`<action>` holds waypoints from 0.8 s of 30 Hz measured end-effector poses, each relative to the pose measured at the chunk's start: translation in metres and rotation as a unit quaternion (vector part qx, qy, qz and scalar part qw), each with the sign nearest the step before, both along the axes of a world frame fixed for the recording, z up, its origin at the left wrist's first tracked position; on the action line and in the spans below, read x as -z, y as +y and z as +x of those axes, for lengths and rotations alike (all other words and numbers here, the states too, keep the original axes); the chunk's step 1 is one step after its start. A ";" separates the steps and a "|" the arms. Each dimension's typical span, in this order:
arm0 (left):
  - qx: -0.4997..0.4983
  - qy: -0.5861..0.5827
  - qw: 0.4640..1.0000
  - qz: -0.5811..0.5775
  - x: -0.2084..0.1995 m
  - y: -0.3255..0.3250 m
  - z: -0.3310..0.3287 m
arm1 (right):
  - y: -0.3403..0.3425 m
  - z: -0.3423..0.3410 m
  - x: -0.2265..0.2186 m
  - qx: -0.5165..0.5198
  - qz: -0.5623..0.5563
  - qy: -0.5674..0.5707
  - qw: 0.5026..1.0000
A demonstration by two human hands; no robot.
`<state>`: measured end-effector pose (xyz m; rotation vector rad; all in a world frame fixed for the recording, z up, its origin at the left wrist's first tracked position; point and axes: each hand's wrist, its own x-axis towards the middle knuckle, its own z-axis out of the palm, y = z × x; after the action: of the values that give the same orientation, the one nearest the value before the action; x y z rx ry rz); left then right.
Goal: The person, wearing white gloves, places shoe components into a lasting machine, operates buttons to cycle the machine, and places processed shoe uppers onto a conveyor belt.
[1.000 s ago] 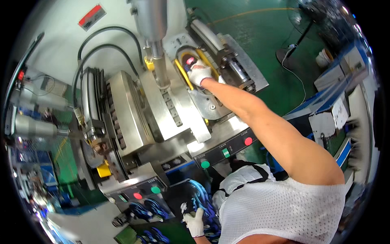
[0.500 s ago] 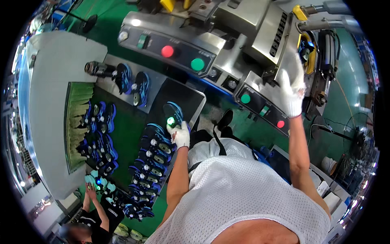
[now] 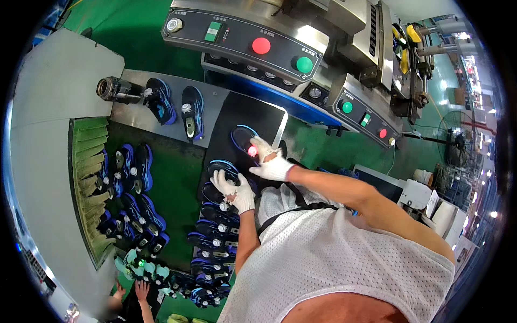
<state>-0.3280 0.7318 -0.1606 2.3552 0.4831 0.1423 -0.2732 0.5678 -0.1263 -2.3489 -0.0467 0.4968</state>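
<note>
Gloved right hand (image 3: 274,164), fingers resting at red-lit dark shoe (image 3: 242,138), grip not showing clearly, gloved left hand (image 3: 240,196), fingers standing apart, second shoe (image 3: 223,165) showing just beyond them, black surface (image 3: 239,110) lying underneath.

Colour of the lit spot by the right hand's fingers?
The lit spot is red, seen in the head view.

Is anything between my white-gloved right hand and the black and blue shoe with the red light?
Nothing visible: your white-gloved right hand is directly at the black shoe with blue trim and glowing red light. Your white-gloved left hand is lower left, over the neighbouring blue-edged shoe.
</note>
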 end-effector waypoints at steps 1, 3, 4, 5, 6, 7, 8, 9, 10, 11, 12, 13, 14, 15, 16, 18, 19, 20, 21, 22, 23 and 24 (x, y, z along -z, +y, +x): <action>0.023 -0.002 1.000 -0.005 0.004 0.005 0.005 | 0.017 -0.005 0.037 0.073 -0.057 -0.026 0.995; 0.037 0.037 0.997 -0.051 0.000 0.016 0.011 | 0.025 0.001 0.054 0.124 -0.046 -0.091 0.987; 0.026 0.047 0.993 -0.105 0.000 0.025 0.015 | 0.023 0.004 0.055 0.152 -0.017 -0.101 0.983; 0.019 0.057 0.988 -0.144 0.000 0.033 0.019 | 0.014 0.011 0.038 0.194 0.040 -0.040 0.979; 0.023 0.070 0.980 -0.187 -0.004 0.035 0.023 | 0.001 0.019 0.013 0.227 0.062 0.056 0.970; 0.050 0.048 0.974 -0.216 -0.015 0.035 0.027 | -0.015 0.019 -0.002 0.240 0.096 0.044 0.965; 0.083 0.026 0.964 -0.250 -0.030 0.028 0.035 | -0.035 0.013 -0.019 0.256 0.125 0.025 0.958; 0.121 0.055 0.966 -0.222 -0.052 0.017 0.043 | -0.049 0.000 -0.037 0.300 0.142 0.038 0.943; 0.165 0.079 0.965 -0.190 -0.075 0.000 0.052 | -0.061 -0.016 -0.056 0.346 0.162 0.046 0.923; 0.222 0.069 0.957 -0.174 -0.091 -0.022 0.050 | -0.078 -0.038 -0.073 0.377 0.175 0.037 0.909; 0.286 0.056 0.942 -0.164 -0.100 -0.052 0.045 | -0.098 -0.066 -0.083 0.413 0.182 0.022 0.892; 0.349 0.042 0.917 -0.191 -0.106 -0.081 0.040 | -0.113 -0.097 -0.087 0.457 0.190 0.026 0.868; 0.426 0.020 0.881 -0.205 -0.106 -0.108 0.034 | -0.126 -0.124 -0.096 0.491 0.184 -0.002 0.851; 0.488 0.008 0.847 -0.211 -0.115 -0.143 0.025 | -0.134 -0.150 -0.094 0.539 0.165 -0.031 0.826; 0.543 -0.006 0.812 -0.215 -0.130 -0.174 0.010 | -0.146 -0.176 -0.093 0.580 0.148 -0.058 0.799; 0.624 0.021 0.750 -0.219 -0.167 -0.179 0.012 | -0.114 -0.200 -0.131 0.686 0.158 -0.056 0.708; 0.672 0.014 0.703 -0.232 -0.166 -0.198 0.008 | -0.118 -0.216 -0.145 0.729 0.178 -0.070 0.657; 0.712 0.007 0.660 -0.240 -0.169 -0.212 -0.002 | -0.119 -0.238 -0.169 0.763 0.203 -0.083 0.609; 0.746 0.018 0.622 -0.235 -0.183 -0.228 -0.013 | -0.119 -0.252 -0.184 0.791 0.242 -0.137 0.546; 0.782 -0.005 0.573 -0.244 -0.183 -0.241 -0.023 | -0.116 -0.270 -0.198 0.824 0.243 -0.154 0.488; 0.816 -0.006 0.523 -0.246 -0.214 -0.273 -0.061 | -0.133 -0.319 -0.220 0.837 0.245 -0.208 0.443; 0.847 -0.006 0.472 -0.245 -0.247 -0.305 -0.105 | -0.146 -0.366 -0.248 0.874 0.232 -0.208 0.373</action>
<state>-0.4325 0.4265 0.0861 1.2458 -1.6716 -0.7882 -0.6394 0.4219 0.1214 -0.7519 1.6121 -1.0550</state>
